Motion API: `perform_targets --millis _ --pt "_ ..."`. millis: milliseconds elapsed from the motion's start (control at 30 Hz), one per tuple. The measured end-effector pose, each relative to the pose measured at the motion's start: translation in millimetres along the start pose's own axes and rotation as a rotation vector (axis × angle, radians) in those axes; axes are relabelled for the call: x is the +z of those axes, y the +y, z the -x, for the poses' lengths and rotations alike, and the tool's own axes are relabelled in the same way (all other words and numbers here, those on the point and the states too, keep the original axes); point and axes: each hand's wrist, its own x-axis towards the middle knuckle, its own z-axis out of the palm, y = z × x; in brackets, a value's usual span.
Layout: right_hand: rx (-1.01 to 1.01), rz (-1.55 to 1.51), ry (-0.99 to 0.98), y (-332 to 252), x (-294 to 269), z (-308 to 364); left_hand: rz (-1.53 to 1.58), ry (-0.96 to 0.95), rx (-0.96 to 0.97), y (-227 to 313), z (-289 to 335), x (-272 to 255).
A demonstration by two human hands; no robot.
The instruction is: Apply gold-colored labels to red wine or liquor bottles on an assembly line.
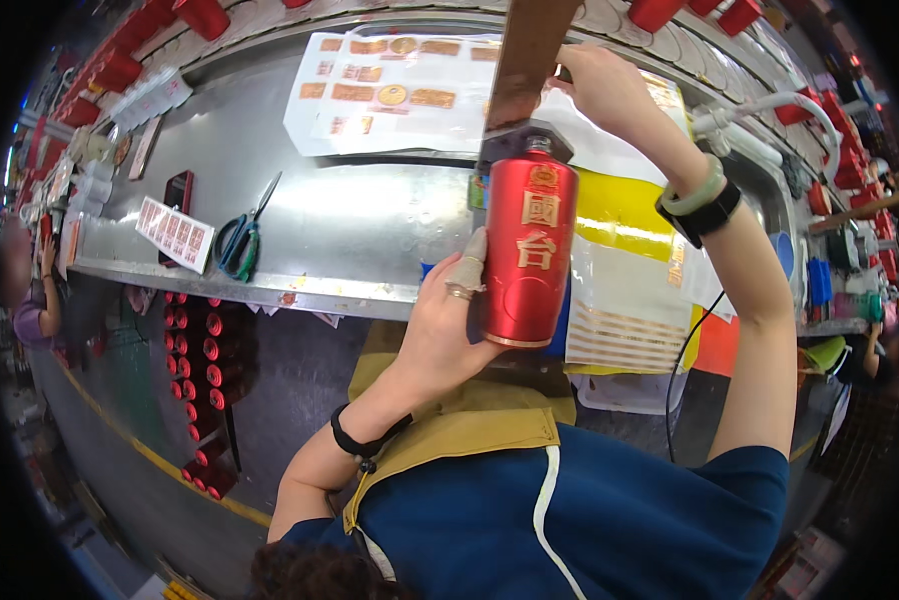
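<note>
Held bottle (532, 265): one, clock centre. Hands (440, 325) (610, 95): two, at eight and one o'clock from bottle. Scissors (240, 242): one pair, nine o'clock. Black wristbands (346, 438) (708, 216): two.

The light is bright on the metal table (345, 215), which shows a whitish glare in its middle. The red bottle (526, 290) carries soft highlights. The floor (305, 362) below is dimmer. Straight edges bend toward the dark rim, where details become blurred.
</note>
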Motion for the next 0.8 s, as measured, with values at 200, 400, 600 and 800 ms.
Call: perform_targets --millis 200,400,600,800 --pt "-0.219 0.184 0.215 -2 -84 73 0.102 -0.142 0.001 18 -19 -25" --pt "-0.389 0.246 0.242 -51 -141 112 0.018 0.11 0.327 54 -86 -43" --pt "-0.507 0.052 0.374 -80 -152 127 0.373 0.03 0.201 64 -120 -13" --pt "-0.062 -0.698 0.261 -62 -106 154 0.792 0.001 0.125 71 -104 -25"
